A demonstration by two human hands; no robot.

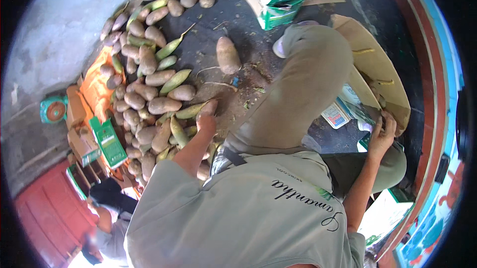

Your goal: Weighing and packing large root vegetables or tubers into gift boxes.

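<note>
A large heap of brown, oblong root vegetables [146, 91] lies to my left, mixed with long green tapering vegetables [176, 80] whose exact kind I cannot make out. My left hand [206, 115] is at the heap's right edge, fingers bunched, beside the tip of a green tapering vegetable [190, 111]. What those fingers hold, if anything, is hidden. On the right, my right hand [383, 133] grips the near edge of an open cardboard box [392, 69]. A few vegetables show partly inside that box, behind its wall.
One big brown root vegetable [228, 55] lies apart on the dark ground sheet [253, 9]. Green-and-white cartons [283, 14] stand at the far side. Orange cloth [97, 81] and a green box [108, 144] border the heap. Another person [112, 228] is at lower left.
</note>
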